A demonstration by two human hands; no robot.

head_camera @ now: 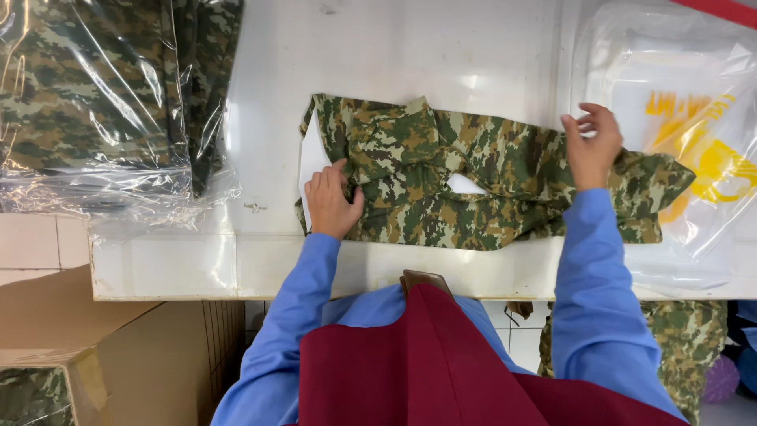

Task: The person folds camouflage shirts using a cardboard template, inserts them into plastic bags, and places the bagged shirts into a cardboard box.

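Camouflage garment (481,185), partly folded, lies flat on the white tabletop (394,55) with its long axis running left to right across the view, one end at each hand. The left hand (331,203) rests palm down on the garment's left end, fingers (325,180) close together and pressing the cloth flat beside a white sheet (314,162) that shows under the fabric. The right hand (593,146) is at the right end, thumb and fingers (598,114) loosely curled and pinching the upper edge of the cloth. Just right of it lies a clear plastic bag (678,87) with yellow print. At far left sits a stack of bagged camouflage garments (95,95), with a cardboard box (102,355) below the tabletop edge.
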